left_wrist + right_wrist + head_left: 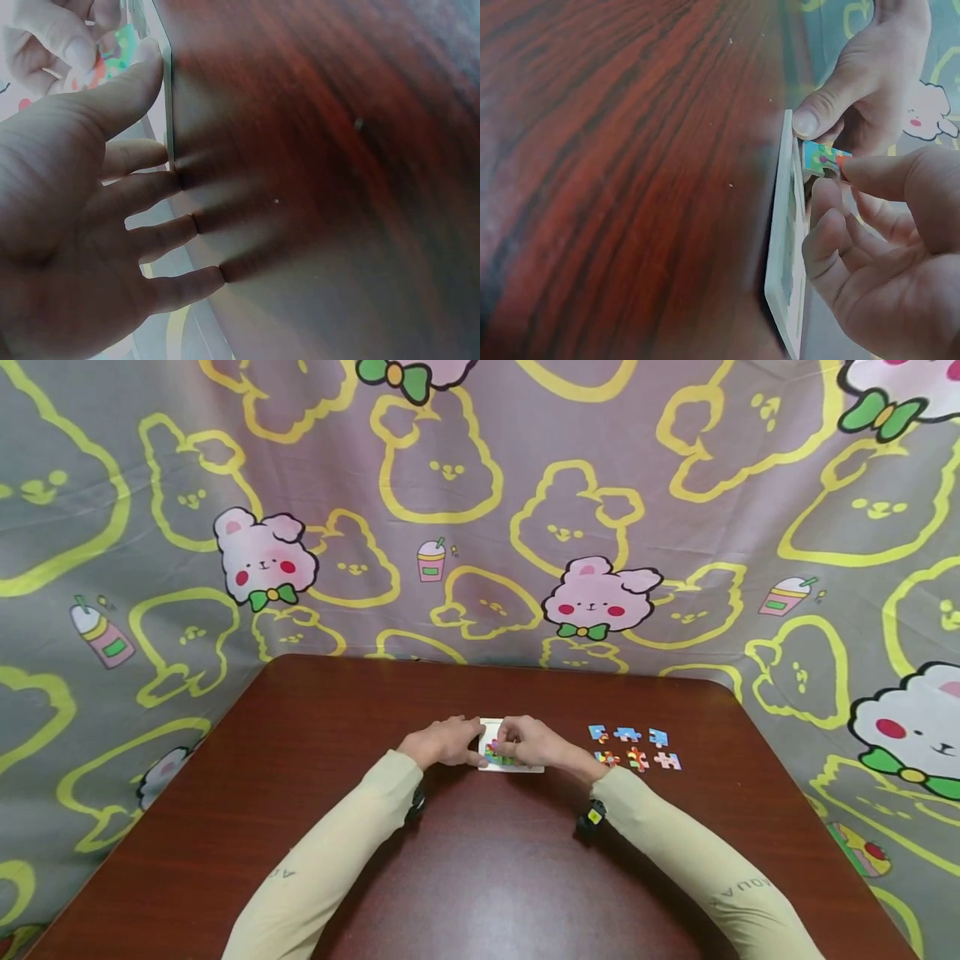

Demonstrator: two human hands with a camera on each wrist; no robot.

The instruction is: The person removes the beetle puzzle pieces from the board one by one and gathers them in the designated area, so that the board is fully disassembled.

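Note:
A white-framed jigsaw puzzle tray [491, 725] lies on the table between the two hands, with colourful picture parts inside it. My left hand [446, 742] steadies the tray's left side; in the left wrist view its fingers are spread and fairly straight, fingertips on the table and thumb at the tray's edge. Over the tray, my right hand [534, 743] pinches a small colourful jigsaw piece [820, 156] between thumb and fingers, as the right wrist view shows. The fingers hide part of the tray, and whether the piece touches its floor I cannot tell.
Right of the tray, several loose jigsaw pieces [627, 734] lie in two rows on the brown wooden table [465, 860]. A patterned cloth [480, 543] hangs behind the table's far edge and along both sides.

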